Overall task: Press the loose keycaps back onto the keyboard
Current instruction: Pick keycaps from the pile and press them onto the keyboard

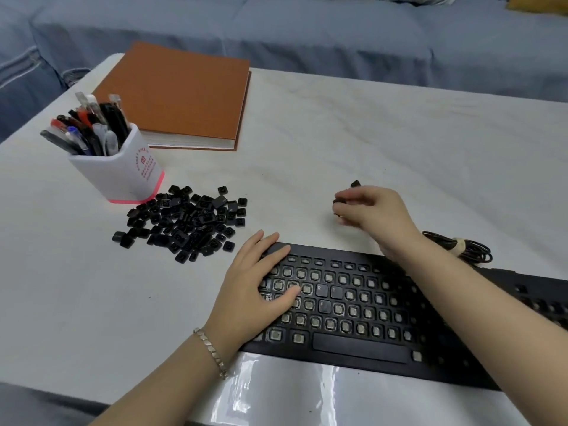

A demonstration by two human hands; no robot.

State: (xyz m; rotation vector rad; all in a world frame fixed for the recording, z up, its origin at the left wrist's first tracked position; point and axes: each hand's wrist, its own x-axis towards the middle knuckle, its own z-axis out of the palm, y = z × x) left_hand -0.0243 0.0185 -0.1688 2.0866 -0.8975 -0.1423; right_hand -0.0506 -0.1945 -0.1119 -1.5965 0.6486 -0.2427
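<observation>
A black keyboard (362, 348) lies near the table's front edge with most switches bare; the R, T, F keys and the spacebar carry caps. A pile of loose black keycaps (187, 219) lies to its upper left. My left hand (255, 287) rests flat, fingers straight, on the keyboard's left end. Beyond the keyboard's far edge, my right hand (365, 210) hovers with fingers curled round small black keycaps. One more keycap (355, 183) shows just above its knuckles; whether the hand holds it is unclear.
A white pen holder (123, 170) full of pens stands behind the pile. An orange book (181, 96) lies at the back left. The keyboard's coiled cable (461, 245) sits to the right. A blue sofa (307, 32) runs behind the white table (399, 142).
</observation>
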